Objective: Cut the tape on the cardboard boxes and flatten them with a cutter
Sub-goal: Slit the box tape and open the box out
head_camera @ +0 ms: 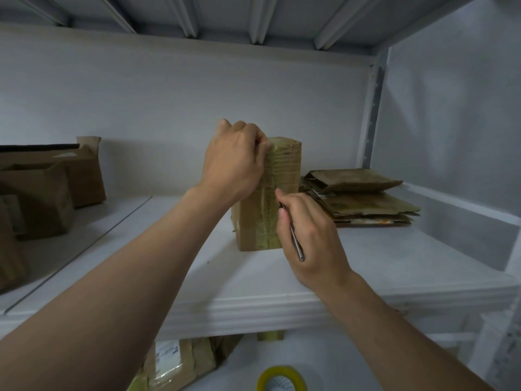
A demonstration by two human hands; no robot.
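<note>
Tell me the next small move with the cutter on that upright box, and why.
Probably draw the cutter down the taped seam of the upright box. The right hand holds its tip at the seam about halfway up, the left hand steadies the top, and the tape below looks uncut.

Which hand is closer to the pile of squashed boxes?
Right. The right hand holds the cutter just left of the pile; the left hand grips the standing box, farther left.

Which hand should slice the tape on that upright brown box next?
Right. The right hand already holds the slim metal cutter against the upright brown cardboard box's taped seam, while the left hand steadies its top.
</note>
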